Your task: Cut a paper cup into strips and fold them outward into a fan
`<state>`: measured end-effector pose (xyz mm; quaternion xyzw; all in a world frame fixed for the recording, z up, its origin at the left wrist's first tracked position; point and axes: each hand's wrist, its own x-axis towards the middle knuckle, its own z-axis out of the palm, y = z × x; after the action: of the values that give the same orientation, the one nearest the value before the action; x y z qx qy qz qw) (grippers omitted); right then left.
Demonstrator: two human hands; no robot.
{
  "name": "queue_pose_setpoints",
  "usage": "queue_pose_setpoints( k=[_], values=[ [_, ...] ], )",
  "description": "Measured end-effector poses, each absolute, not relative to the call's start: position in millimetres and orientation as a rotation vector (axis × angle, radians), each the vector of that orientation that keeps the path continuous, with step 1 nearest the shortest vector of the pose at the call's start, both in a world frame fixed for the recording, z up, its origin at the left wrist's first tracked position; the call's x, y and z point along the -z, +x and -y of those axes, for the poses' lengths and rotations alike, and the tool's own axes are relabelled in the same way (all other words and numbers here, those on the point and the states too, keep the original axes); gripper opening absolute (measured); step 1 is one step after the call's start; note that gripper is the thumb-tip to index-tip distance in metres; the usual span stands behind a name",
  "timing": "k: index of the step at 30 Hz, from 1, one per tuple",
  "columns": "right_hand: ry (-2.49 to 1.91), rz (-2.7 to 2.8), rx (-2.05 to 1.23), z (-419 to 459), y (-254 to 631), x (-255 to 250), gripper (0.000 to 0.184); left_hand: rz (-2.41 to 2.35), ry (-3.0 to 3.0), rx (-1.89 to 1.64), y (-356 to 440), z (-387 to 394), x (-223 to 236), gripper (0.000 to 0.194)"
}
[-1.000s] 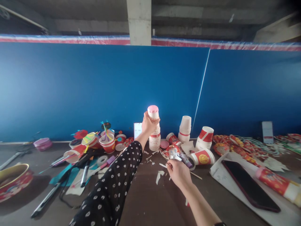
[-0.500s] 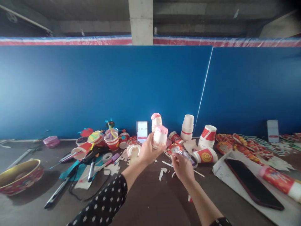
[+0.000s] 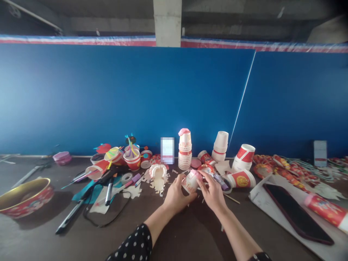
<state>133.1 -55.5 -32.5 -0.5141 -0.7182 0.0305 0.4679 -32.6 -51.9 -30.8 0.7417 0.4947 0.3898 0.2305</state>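
- Cup (image 3: 190,185) sits between both hands at the center of my remote head-camera view, tilted, its pink covering (image 3: 194,174) uppermost and leaning right; I cannot tell whether its lower edge touches the dark table (image 3: 179,241).
- Left hand (image 3: 176,197) curls around the cup's side in a narrow grip, thumb across the near face.
- Right hand (image 3: 213,194) meets the pink covering with thumb and fingertips close together; from my post I cannot tell whether they pinch it.
- Behind the hands, I see a tall cup stack (image 3: 185,156) standing upright, topped with pink, just beside a phone (image 3: 167,149) whose screen is blurred out.
- To the left, a cut paper piece (image 3: 158,181) lies flat near a tape roll (image 3: 127,178).
- To the right, a red cup (image 3: 241,179) rests on its side near a dark phone (image 3: 297,214).
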Motion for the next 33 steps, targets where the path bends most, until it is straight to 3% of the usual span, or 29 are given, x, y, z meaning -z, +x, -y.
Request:
queue_pose_setpoints(
  k=[17,28,33],
  values=[
    [-1.619,1.741,0.127,53.9,137.4,31.2,0.032,-1.403,2.042,-1.178,-37.5,53.4,30.4,0.041],
    [-1.673,1.526,0.113,41.6,152.3,38.8,0.037,-0.712,1.482,-1.366,-42.2,43.0,43.3,0.051],
    [-1.740,1.485,0.079,42.5,157.0,33.5,0.036,-0.646,1.348,-1.472,-43.1,42.1,42.8,0.053]
  ],
)
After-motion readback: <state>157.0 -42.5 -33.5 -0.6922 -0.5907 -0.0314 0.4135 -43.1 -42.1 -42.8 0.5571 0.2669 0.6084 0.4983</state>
